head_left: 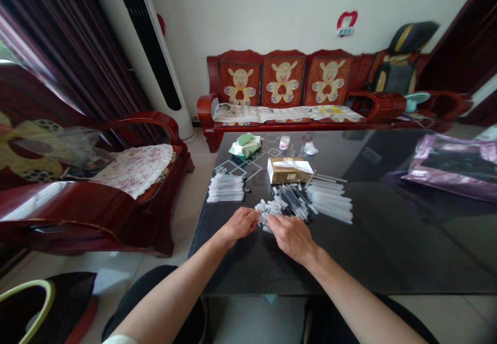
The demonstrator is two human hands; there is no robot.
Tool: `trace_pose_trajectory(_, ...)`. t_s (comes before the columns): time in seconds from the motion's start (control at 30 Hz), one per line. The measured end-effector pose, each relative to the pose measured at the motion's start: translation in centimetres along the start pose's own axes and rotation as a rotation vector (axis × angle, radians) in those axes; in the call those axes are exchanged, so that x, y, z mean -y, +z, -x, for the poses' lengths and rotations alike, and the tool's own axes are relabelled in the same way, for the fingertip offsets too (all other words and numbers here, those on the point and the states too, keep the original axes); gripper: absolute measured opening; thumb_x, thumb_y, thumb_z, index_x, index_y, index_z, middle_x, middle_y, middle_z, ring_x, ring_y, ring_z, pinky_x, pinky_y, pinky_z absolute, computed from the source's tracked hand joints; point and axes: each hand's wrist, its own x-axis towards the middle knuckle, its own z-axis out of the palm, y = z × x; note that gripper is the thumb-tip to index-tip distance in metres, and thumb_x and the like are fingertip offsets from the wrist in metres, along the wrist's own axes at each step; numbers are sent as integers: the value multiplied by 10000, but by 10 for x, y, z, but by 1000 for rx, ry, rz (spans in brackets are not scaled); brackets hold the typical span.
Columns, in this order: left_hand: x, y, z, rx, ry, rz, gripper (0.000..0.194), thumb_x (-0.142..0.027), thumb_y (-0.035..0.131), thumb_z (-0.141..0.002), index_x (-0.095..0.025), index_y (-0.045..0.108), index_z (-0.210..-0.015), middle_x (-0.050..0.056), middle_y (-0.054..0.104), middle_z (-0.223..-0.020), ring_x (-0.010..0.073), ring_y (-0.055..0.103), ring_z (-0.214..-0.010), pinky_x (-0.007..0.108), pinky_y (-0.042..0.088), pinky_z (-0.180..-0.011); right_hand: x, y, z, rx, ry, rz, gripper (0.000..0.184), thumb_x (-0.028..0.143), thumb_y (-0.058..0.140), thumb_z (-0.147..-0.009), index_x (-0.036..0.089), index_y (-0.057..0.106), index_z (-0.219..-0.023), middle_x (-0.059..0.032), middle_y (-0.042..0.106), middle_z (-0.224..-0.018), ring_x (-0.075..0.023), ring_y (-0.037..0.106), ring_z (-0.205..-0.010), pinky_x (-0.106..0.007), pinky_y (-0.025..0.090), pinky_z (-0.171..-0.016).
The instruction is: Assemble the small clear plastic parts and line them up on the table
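Observation:
My left hand (244, 222) is closed, fingers curled together, at the left edge of a heap of small white pen caps (274, 205). At the front of that heap, my right hand (292, 236) has its fingers pressed together, and anything in them is hidden. Beyond my right hand lie dark pen refills (293, 198) with pale ends. Clear white pen barrels (330, 199) are spread in a row to their right. Left of the heap, a stack of white pens (226, 187) lies side by side, with a few dark tips at its right end.
Behind the pen parts stands a tissue box (289, 177). A green wipes pack (246, 146), a small white jar (284, 142) and crumpled tissue (310, 148) are farther back. A purple plastic bag (454, 170) lies at the right on the dark table (388, 245).

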Motion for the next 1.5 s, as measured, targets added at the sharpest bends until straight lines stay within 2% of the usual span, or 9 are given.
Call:
trace_pose_trajectory(0.27, -9, -11, 12, -80, 204, -21, 307, -380, 361, -969, -178, 592, -997, 43, 623, -891, 158, 568, -802, 241, 399, -741, -10, -1, -5, 248, 328, -987, 371, 404, 416, -927, 156, 593, -715, 34, 454, -459, -84, 363, -408, -229, 254, -440)
trace_pose_trajectory(0.4, -16, -17, 14, -16, 305, -46, 328, -378, 339, -978, -175, 569, -863, 30, 566, -823, 142, 529, -750, 229, 379, -715, -12, -8, -4, 513, 463, -1387, 354, 460, 463, -884, 141, 602, -821, 75, 402, -430, -51, 184, -331, -210, 126, -349)
trace_pose_trajectory(0.53, -17, -17, 14, -35, 238, -31, 384, -379, 320, -980, -172, 496, -708, -13, 484, -663, 113, 449, -605, 226, 324, -613, -7, -11, -5, 357, 342, -1212, 356, 443, 440, -910, 156, 584, -755, 61, 395, -451, -69, 282, -375, -221, 204, -395)
trace_pose_trajectory(0.7, -12, -5, 8, -78, 2, 146, 477, -414, 315, -956, -170, 448, -568, -27, 453, -520, 100, 429, -516, 230, 310, -568, -2, -9, -4, 44, 117, -394, 334, 307, 402, -956, 171, 570, -701, -19, 563, -609, -125, 489, -561, -269, 290, -552)
trace_pose_trajectory(0.83, -4, 4, 2, -25, -210, 364, 504, -499, 327, -922, -188, 385, -531, -46, 381, -437, 85, 322, -419, 228, 272, -477, 0, -3, -1, 8, 15, -10, 283, 255, 355, -975, 165, 614, -908, -64, 652, -748, -155, 566, -627, -285, 281, -571)
trace_pose_trajectory(0.97, 0, 0, 6, 53, -122, 261, 535, -513, 280, -944, -177, 452, -567, -25, 452, -474, 94, 390, -444, 218, 323, -511, -2, 0, 0, 45, 72, -86, 277, 275, 387, -965, 181, 605, -822, -47, 654, -716, -140, 561, -608, -269, 290, -577)
trace_pose_trajectory(1.13, -5, -10, 15, -32, 182, -18, 296, -387, 381, -959, -180, 591, -984, 46, 630, -879, 156, 574, -777, 238, 397, -725, -9, 2, -2, 193, 257, -690, 331, 318, 423, -926, 169, 562, -666, 10, 511, -516, -108, 471, -503, -233, 308, -522)
trace_pose_trajectory(1.3, -11, -13, 16, -22, 281, -65, 325, -380, 355, -971, -177, 568, -833, 29, 559, -798, 141, 522, -730, 235, 375, -708, -9, 1, 0, 410, 420, -1194, 355, 421, 405, -920, 147, 595, -798, 71, 397, -434, -67, 244, -347, -221, 204, -395)
trace_pose_trajectory(1.5, -10, -7, 9, -33, 41, 89, 445, -436, 343, -939, -175, 431, -590, -30, 387, -556, 100, 359, -531, 237, 289, -550, -2, -1, 1, 103, 175, -604, 363, 365, 405, -950, 182, 557, -676, 5, 512, -549, -114, 448, -520, -253, 290, -537)
